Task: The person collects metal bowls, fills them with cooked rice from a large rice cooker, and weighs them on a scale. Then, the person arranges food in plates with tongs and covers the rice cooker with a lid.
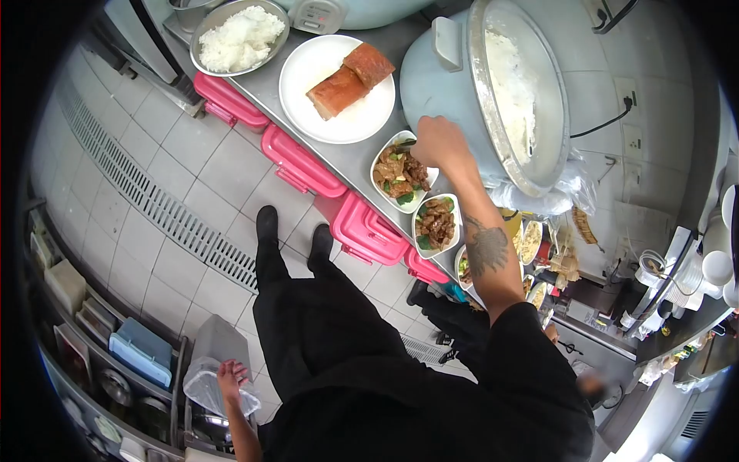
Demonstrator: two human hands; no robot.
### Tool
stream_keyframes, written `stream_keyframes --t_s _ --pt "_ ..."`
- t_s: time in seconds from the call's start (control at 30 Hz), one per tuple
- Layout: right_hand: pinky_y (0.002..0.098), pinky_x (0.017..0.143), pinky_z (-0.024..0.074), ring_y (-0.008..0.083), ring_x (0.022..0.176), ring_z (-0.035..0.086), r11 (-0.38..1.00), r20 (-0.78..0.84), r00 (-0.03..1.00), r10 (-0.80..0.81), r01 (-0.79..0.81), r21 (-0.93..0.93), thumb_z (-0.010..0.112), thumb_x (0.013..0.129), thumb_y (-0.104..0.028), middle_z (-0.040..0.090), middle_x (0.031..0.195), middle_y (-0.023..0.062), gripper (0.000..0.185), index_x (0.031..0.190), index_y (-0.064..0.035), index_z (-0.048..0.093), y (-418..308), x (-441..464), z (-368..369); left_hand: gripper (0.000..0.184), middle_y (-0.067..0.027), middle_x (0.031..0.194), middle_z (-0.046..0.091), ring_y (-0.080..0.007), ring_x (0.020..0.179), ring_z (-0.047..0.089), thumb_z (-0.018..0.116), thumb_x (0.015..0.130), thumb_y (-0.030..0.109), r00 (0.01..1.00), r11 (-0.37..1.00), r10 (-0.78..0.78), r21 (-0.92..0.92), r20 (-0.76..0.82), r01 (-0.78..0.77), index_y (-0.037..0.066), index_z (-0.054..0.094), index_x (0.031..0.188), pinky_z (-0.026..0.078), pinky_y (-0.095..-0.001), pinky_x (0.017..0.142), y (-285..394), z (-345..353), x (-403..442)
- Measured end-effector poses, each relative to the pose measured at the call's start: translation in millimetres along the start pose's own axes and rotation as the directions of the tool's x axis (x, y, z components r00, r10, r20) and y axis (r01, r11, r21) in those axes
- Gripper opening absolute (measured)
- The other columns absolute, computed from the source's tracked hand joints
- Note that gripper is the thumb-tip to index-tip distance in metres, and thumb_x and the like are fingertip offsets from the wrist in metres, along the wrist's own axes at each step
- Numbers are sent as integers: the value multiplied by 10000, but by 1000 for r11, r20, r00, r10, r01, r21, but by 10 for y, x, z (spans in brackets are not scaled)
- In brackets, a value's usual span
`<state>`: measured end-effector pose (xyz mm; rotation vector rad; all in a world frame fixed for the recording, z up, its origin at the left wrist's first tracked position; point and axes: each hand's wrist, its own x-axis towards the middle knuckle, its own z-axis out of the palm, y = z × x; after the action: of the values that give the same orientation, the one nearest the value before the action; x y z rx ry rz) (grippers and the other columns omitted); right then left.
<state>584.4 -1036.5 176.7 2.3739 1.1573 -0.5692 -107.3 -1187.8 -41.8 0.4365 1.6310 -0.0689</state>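
My right hand [440,142] is closed in a fist above a white bowl [377,183] of sliced brown meat and greens. A small dark piece shows at its fingers; what it grips is mostly hidden. Just below that bowl stands a second white bowl [459,223] with meat and greens. A white plate [296,100] with two pieces of browned, crusted food [339,91] lies to the left on the steel counter. Low at the left, my left hand [231,379] hangs open with curled fingers and nothing in it, near a grey bin [222,339] with a plastic liner.
A large blue-grey rice cooker [431,81] holding white rice stands right of my hand. A metal bowl of rice [235,38] sits at the counter's upper left. Pink lidded boxes [304,162] are below the counter edge. A co-worker in dark clothes [454,316] stands at the right.
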Motion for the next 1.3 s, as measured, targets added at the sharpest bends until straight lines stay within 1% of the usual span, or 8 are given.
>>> stream_keyframes --t_s 0.2,0.5,0.67,0.77,0.9,1.1,1.17,1.3 --pt "434 838 519 398 953 634 1000 -17 1000 -9 8 -25 631 713 -91 659 979 245 273 959 26 656 49 19 30 315 -96 1022 617 -213 870 635 507 931 357 1000 999 -25 25 -2 25 112 533 1127 506 -351 665 -22 10 60" --pt "442 834 514 406 940 633 999 -11 1000 1 -1 33 623 704 -90 648 983 271 267 936 38 656 147 6 82 327 -106 1020 630 -220 838 644 503 933 368 1000 999 5 35 15 -5 109 537 1129 518 -374 648 4 -74 125" --pt "450 829 511 415 932 633 996 -52 999 7 -3 90 615 706 -81 646 977 275 274 944 48 653 195 -41 101 340 -110 1022 631 -226 839 645 509 929 387 999 999 19 41 44 -21 114 541 1129 520 -387 655 -6 -141 154" --pt "450 828 510 418 935 630 995 -62 998 -3 9 97 615 704 -77 643 980 277 275 947 46 652 180 -46 77 347 -110 1027 630 -227 842 644 509 931 395 1000 998 7 66 14 -8 115 540 1132 519 -399 665 18 -100 145" --pt "452 829 509 421 934 629 998 -26 998 -54 55 28 614 703 -76 643 974 279 275 945 47 651 160 25 122 348 -103 1036 630 -217 857 647 487 936 388 1000 995 2 96 28 -4 114 538 1146 514 -368 654 79 -70 144" --pt "441 835 509 410 939 631 996 -26 999 -42 44 73 632 699 -122 647 954 279 299 949 40 659 326 114 151 321 -107 1007 633 -230 827 646 505 942 373 999 997 19 72 50 -23 114 540 1129 519 -399 666 63 -67 186" --pt "412 770 513 370 835 649 995 -52 998 18 -12 100 711 664 -241 662 838 244 306 839 10 699 375 153 220 320 -108 1001 633 -230 824 647 505 943 371 999 998 26 64 46 -29 112 539 1127 520 -397 663 58 -80 180" --pt "413 761 515 369 815 653 996 -81 997 8 -1 87 712 655 -237 664 819 245 304 825 15 699 305 155 191 357 -106 1024 632 -221 858 639 473 950 418 998 995 15 99 57 -20 118 541 1131 515 -385 681 -2 -120 166"
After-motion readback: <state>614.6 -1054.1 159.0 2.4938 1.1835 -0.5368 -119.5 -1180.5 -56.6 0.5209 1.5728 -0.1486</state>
